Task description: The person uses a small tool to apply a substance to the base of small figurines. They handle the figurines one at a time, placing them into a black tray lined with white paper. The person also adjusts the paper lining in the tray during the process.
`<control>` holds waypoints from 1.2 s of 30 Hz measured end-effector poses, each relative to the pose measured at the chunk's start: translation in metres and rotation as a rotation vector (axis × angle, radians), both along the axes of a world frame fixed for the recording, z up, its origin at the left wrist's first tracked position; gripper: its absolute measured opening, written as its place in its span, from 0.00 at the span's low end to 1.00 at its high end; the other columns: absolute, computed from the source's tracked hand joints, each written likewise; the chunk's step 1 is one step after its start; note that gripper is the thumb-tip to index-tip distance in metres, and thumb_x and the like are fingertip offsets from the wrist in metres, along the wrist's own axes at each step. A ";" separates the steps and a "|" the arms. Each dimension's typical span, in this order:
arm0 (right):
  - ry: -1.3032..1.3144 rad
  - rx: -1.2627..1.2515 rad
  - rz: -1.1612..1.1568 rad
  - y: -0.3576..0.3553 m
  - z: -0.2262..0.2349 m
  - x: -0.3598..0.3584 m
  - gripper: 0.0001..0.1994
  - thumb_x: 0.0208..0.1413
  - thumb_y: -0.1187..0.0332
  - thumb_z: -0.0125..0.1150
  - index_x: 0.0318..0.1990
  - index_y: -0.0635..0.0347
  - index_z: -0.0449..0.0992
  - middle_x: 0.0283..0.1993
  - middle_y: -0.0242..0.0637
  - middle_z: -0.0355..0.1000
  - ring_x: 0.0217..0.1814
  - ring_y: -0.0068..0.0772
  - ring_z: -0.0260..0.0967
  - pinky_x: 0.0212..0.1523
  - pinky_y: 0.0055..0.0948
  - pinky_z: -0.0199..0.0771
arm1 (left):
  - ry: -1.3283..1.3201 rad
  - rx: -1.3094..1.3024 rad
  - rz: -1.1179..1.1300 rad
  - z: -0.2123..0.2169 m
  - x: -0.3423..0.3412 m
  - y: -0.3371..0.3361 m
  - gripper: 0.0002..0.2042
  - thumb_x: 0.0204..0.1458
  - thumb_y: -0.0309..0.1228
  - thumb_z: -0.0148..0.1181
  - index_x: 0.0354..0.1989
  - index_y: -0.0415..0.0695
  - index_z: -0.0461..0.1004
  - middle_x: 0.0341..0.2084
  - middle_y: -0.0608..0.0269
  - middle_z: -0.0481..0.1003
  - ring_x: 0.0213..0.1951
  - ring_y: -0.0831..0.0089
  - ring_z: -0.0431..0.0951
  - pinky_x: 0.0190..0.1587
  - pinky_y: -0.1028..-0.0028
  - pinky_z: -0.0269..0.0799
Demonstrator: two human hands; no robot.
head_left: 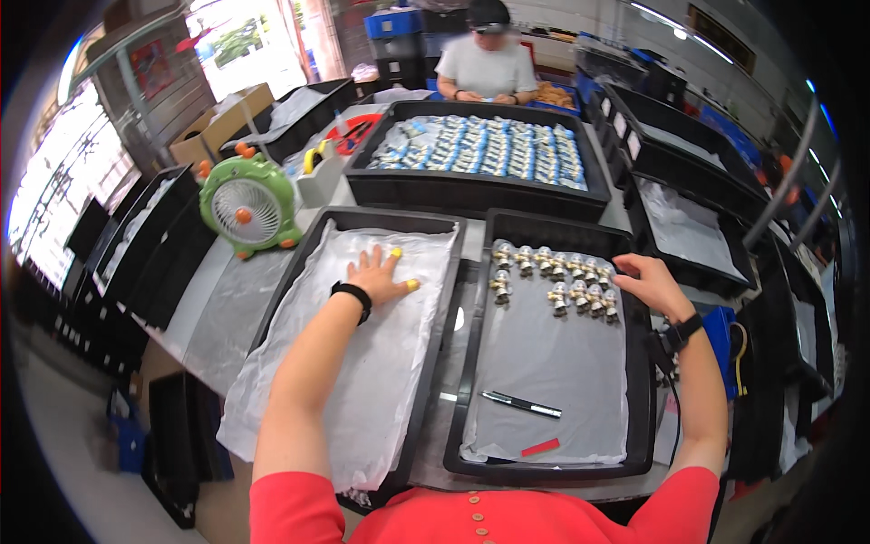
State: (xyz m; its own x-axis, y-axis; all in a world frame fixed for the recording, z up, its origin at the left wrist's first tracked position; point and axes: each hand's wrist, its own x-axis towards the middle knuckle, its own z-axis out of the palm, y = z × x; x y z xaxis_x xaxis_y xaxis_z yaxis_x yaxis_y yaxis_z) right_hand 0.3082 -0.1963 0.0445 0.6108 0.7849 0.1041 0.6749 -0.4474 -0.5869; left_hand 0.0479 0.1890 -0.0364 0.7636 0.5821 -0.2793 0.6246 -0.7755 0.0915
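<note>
My left hand lies flat with its fingers spread on the white liner of the left black tray. Yellow covers sit on its thumb and one finger. In the right black tray, small white-and-gold figurines stand in two rows along the far end, with a gap in the nearer row. My right hand reaches over this tray's right wall. Its thumb and forefinger are apart, beside the rightmost figurine; I see nothing held between them.
A pen and a red strip lie in the right tray. Beyond stands a large black tray of blue-and-white wrapped pieces. A green fan is at left, a tape dispenser behind it. A person works opposite.
</note>
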 end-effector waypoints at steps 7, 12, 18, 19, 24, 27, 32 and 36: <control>0.029 -0.001 -0.050 -0.024 -0.009 0.009 0.21 0.45 0.65 0.63 0.47 0.67 0.74 0.41 0.47 0.76 0.44 0.36 0.73 0.47 0.30 0.71 | 0.015 0.056 -0.009 0.013 -0.008 0.000 0.44 0.46 0.67 0.44 0.68 0.55 0.46 0.67 0.44 0.38 0.68 0.42 0.36 0.64 0.45 0.37; 0.049 0.015 -0.067 -0.032 -0.014 0.015 0.21 0.45 0.65 0.63 0.47 0.67 0.74 0.42 0.47 0.76 0.45 0.37 0.73 0.48 0.31 0.71 | 0.023 0.015 -0.104 0.050 -0.030 -0.012 0.41 0.49 0.66 0.43 0.67 0.55 0.48 0.67 0.42 0.39 0.67 0.41 0.37 0.63 0.44 0.40; 0.027 -0.053 -0.030 -0.028 -0.011 0.013 0.23 0.45 0.64 0.64 0.48 0.68 0.73 0.44 0.48 0.75 0.48 0.38 0.72 0.49 0.31 0.70 | 0.055 -0.047 -0.245 0.077 -0.071 -0.040 0.36 0.53 0.61 0.43 0.66 0.54 0.51 0.65 0.40 0.45 0.64 0.43 0.49 0.61 0.46 0.47; 0.015 -0.080 -0.037 -0.029 -0.011 0.011 0.23 0.44 0.64 0.64 0.48 0.68 0.73 0.44 0.48 0.75 0.47 0.39 0.73 0.49 0.31 0.70 | 0.056 -0.047 -0.269 0.081 -0.075 -0.049 0.36 0.53 0.61 0.43 0.66 0.53 0.51 0.65 0.41 0.45 0.64 0.43 0.50 0.62 0.47 0.48; -0.040 -0.113 -0.002 -0.013 -0.011 0.006 0.23 0.43 0.64 0.65 0.47 0.66 0.74 0.41 0.50 0.75 0.44 0.41 0.73 0.47 0.31 0.70 | 0.002 -0.166 -0.335 0.077 -0.093 -0.090 0.36 0.54 0.61 0.43 0.66 0.52 0.51 0.66 0.42 0.44 0.65 0.42 0.46 0.63 0.51 0.47; -0.062 -0.129 0.081 0.012 -0.012 -0.003 0.22 0.43 0.63 0.65 0.46 0.65 0.74 0.41 0.51 0.75 0.45 0.45 0.73 0.46 0.33 0.71 | 0.014 -0.222 -0.329 0.071 -0.099 -0.099 0.36 0.54 0.61 0.42 0.66 0.50 0.50 0.66 0.42 0.45 0.66 0.42 0.44 0.64 0.51 0.45; -0.130 -0.238 0.239 0.049 -0.034 -0.023 0.23 0.43 0.60 0.64 0.47 0.64 0.74 0.43 0.51 0.74 0.46 0.48 0.72 0.47 0.36 0.71 | -0.018 -0.279 -0.313 0.062 -0.096 -0.105 0.36 0.55 0.61 0.41 0.66 0.49 0.50 0.65 0.41 0.45 0.66 0.42 0.45 0.64 0.50 0.45; -0.143 -0.327 0.287 0.066 -0.043 -0.039 0.24 0.44 0.59 0.64 0.48 0.61 0.74 0.44 0.51 0.74 0.47 0.50 0.71 0.51 0.38 0.68 | -0.034 -0.252 -0.310 0.050 -0.094 -0.103 0.34 0.57 0.58 0.40 0.65 0.48 0.51 0.65 0.43 0.46 0.65 0.45 0.48 0.62 0.49 0.47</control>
